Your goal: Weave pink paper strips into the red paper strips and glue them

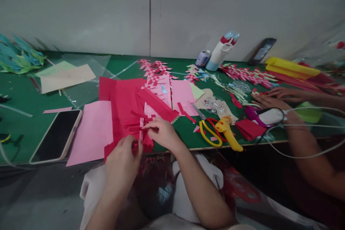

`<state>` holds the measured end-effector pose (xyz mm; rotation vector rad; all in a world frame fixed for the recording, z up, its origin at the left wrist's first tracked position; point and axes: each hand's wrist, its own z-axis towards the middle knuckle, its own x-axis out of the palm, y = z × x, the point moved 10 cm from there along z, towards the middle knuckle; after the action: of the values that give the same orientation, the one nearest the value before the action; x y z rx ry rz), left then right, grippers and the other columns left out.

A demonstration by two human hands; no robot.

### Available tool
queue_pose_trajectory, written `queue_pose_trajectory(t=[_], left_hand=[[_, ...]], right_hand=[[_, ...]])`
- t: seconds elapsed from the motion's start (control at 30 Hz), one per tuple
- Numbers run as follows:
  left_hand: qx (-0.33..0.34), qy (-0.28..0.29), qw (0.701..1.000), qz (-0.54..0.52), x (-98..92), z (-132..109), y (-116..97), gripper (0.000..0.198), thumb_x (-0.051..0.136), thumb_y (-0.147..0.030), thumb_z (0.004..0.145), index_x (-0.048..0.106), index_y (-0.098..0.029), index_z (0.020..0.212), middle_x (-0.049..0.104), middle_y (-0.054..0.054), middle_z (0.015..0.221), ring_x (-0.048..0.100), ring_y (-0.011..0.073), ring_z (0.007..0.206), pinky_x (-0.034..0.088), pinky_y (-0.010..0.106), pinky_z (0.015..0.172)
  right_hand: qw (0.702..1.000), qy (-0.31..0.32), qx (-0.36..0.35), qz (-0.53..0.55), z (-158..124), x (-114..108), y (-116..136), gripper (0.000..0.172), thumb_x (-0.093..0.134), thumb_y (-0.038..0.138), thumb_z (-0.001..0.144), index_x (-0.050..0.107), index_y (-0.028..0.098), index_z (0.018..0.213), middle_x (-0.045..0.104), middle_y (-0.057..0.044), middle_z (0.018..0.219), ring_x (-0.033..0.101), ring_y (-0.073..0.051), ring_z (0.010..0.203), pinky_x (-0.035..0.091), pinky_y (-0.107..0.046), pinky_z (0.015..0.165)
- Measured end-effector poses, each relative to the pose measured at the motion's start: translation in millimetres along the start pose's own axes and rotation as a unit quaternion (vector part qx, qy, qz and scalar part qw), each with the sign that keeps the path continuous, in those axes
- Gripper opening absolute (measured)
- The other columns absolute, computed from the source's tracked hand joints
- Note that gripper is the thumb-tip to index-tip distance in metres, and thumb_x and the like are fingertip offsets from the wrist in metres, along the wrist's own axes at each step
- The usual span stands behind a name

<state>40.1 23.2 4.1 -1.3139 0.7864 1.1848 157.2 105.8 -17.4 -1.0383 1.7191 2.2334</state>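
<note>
The pink paper strip is between the person's two hands, above the red paper strips near the front edge of the green tabletop. The left hand is curled nearly closed, its thumb and forefinger pinching the strip near the lower end. The right hand is loosely bent, its fingertips at the strip's side — whether they grip it or merely touch it, I cannot tell.

A large red paper sheet lies just beyond the hands, with a long red paper band slanting away beside it. To the left, a pink paper sheet adjoins the red one, and a smartphone with a dark screen rests next to it.

On the right are scissors with one yellow and one red handle — and a yellow glue gun close against them. Checkered pink-and-red paper pieces lie farther back, while a white bottle stands near the wall. At far right, a co-worker's hands reach over the same tabletop.
</note>
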Motion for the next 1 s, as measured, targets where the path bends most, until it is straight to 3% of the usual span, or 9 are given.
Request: queue_pose_trajectory(t=[0.1,0.23,0.4,0.47,0.53,0.67,0.8,1.0], left_hand=[[0.037,-0.026,0.999,0.000,0.5,-0.6,-5.7,0.015,0.047,-0.034,0.088,0.055,-0.021,0.087,0.064,0.006,0.086,0.061,0.0214,0.073,0.035,0.029,0.057],[0.089,0.022,0.996,-0.018,16.7,-1.9,-18.2,0.016,0.045,-0.029,0.090,0.057,-0.020,0.096,0.067,0.006,0.093,0.063,0.0202,0.080,0.039,0.028,0.060],[0.139,0.049,0.989,-0.010,19.7,-4.4,-28.6,0.014,0.048,-0.028,0.089,0.061,-0.022,0.091,0.069,0.001,0.082,0.063,0.0168,0.067,0.035,0.026,0.052],[0.136,0.027,0.990,-0.002,13.5,-2.5,-25.3,0.012,0.050,-0.028,0.088,0.062,-0.022,0.088,0.068,-0.001,0.073,0.060,0.0156,0.059,0.033,0.026,0.048],[0.146,-0.030,0.989,-0.009,0.5,-0.4,-23.9,0.012,0.052,-0.028,0.088,0.061,-0.021,0.086,0.067,-0.001,0.072,0.060,0.0155,0.059,0.037,0.026,0.051],[0.221,-0.123,0.967,-0.034,-18.4,-1.5,-34.2,0.011,0.052,-0.022,0.087,0.062,-0.017,0.089,0.068,0.006,0.087,0.060,0.0199,0.081,0.048,0.030,0.074],[0.251,-0.114,0.960,-0.042,-11.6,-1.8,-41.8,0.016,0.053,-0.018,0.086,0.062,-0.014,0.100,0.066,0.009,0.099,0.058,0.0225,0.092,0.049,0.036,0.085],[0.242,-0.082,0.966,-0.033,10.5,-3.8,-40.5,0.021,0.050,-0.020,0.088,0.060,-0.013,0.105,0.065,0.011,0.106,0.059,0.0238,0.096,0.052,0.037,0.084]], right_hand=[[0.999,0.013,-0.010,-0.028,0.4,3.3,2.1,0.033,0.054,0.011,0.080,0.074,0.026,0.102,0.058,-0.002,0.082,0.055,-0.014,0.081,0.044,-0.025,0.077],[0.995,0.031,-0.026,-0.092,1.2,10.2,5.1,0.036,0.055,0.010,0.081,0.072,0.026,0.107,0.056,-0.004,0.084,0.052,-0.017,0.088,0.043,-0.029,0.085],[0.991,0.036,-0.022,-0.129,0.2,14.2,5.4,0.032,0.054,0.012,0.084,0.073,0.025,0.105,0.056,-0.006,0.087,0.052,-0.018,0.090,0.042,-0.031,0.088],[0.993,0.022,-0.029,-0.112,-0.5,9.3,7.0,0.031,0.054,0.011,0.083,0.074,0.024,0.103,0.058,-0.006,0.088,0.053,-0.017,0.091,0.043,-0.030,0.087],[0.995,-0.008,-0.027,-0.091,-1.2,-2.4,6.0,0.028,0.054,0.011,0.083,0.074,0.022,0.101,0.059,-0.005,0.087,0.055,-0.017,0.089,0.044,-0.028,0.083],[0.994,-0.073,-0.001,-0.085,-3.2,-32.5,-4.4,0.021,0.057,0.014,0.082,0.073,0.019,0.095,0.061,-0.004,0.082,0.056,-0.016,0.081,0.044,-0.027,0.075],[0.989,-0.074,0.009,-0.126,-4.4,-42.4,-12.3,0.015,0.066,0.018,0.078,0.072,0.018,0.092,0.062,-0.004,0.082,0.056,-0.018,0.083,0.043,-0.028,0.077],[0.981,-0.036,0.020,-0.190,-2.2,-29.1,-18.4,0.017,0.071,0.026,0.077,0.071,0.019,0.092,0.061,-0.005,0.085,0.055,-0.019,0.083,0.043,-0.030,0.077]])
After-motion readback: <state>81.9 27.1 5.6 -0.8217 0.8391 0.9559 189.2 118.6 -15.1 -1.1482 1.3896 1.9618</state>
